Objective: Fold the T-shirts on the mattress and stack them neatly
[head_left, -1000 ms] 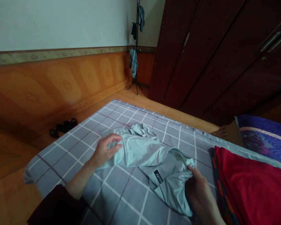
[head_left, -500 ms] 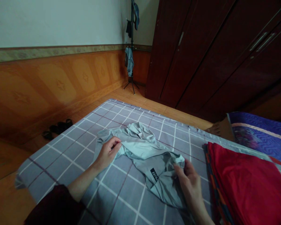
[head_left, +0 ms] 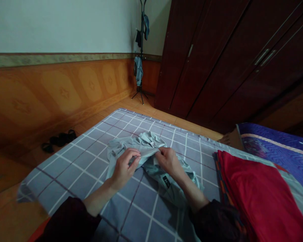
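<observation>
A crumpled light grey-green shirt (head_left: pixel 155 176) lies on the checked bed sheet (head_left: pixel 73 164), a black patch with pale lettering showing on its lower part. My left hand (head_left: pixel 125 166) pinches the shirt's fabric on the left, thumb against fingers. Close by on the right, my right hand (head_left: pixel 168 161) also grips the cloth near the neck opening, fingers curled. A short stretch of fabric is pulled up between the two hands. My right forearm covers part of the shirt's right side.
Folded red cloth (head_left: pixel 257 191) lies on the bed at the right, over darker folded fabric. A purple quilted item (head_left: pixel 275 144) sits beyond it. Dark shoes (head_left: pixel 58 139) are on the floor at left. A coat rack (head_left: pixel 141 50) and dark red wardrobe (head_left: pixel 212 60) stand behind.
My right hand has left the shirt's right end and moved left and away from me, now gripping fabric near my left hand. My left hand has shifted slightly right.
</observation>
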Demonstrator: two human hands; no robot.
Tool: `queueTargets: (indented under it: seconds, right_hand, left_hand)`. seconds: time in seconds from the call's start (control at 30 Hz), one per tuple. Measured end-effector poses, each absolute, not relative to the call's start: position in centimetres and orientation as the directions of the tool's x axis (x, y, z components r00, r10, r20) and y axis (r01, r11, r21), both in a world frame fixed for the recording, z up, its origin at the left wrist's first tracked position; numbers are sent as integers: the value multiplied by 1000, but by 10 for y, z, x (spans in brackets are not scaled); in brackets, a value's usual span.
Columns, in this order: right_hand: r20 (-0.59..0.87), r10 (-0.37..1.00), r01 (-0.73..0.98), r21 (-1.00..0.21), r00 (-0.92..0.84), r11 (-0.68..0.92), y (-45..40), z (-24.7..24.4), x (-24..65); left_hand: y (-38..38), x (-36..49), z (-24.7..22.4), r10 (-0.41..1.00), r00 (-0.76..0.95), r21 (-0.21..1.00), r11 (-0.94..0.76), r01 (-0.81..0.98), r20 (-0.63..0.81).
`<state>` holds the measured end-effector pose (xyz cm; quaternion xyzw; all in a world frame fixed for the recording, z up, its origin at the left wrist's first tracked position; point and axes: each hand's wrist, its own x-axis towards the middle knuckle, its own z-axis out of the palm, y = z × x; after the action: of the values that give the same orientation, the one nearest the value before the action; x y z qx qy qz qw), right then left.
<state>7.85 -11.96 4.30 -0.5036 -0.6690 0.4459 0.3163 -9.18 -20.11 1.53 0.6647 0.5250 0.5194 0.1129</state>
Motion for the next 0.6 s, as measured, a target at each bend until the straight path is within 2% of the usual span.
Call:
queueTargets:
  seconds: [0.07,0.13,0.2,0.27,0.33,0.4,0.47,0.6]
  right_hand:
    - [-42,969,282,-959,-243,29,-107,56,82]
    - [-47,984,143,-989,-174,-22,-99,71,90]
    - [-33,995,19,-999,-97,-31,-97,87,102]
    - [-46,999,-168,-984,-30,-50,-100,102,114]
    - [-88,996,-373,-924,-10,-85,-105,117,127]
    - [-115,993,-502,-858,-15,-107,-112,130,141]
    - [-113,993,-542,-836,13,-88,-121,141,157]
    - [2,980,-533,-839,199,109,-138,156,196]
  left_hand:
    - [-207,-85,19,688,-78,560,-512,651,721]
    - [-214,-72,19,673,36,502,-585,637,739]
    - [-220,-53,13,762,213,546,-601,583,612]
    - [-223,-31,1,833,376,581,-553,597,406]
    - [-221,-12,-12,852,458,539,-518,664,255]
    - [-217,3,-19,851,488,500,-513,698,192]
    - [-210,9,-17,860,476,560,-490,668,186]
    - [-201,-3,14,920,295,857,-359,369,259]
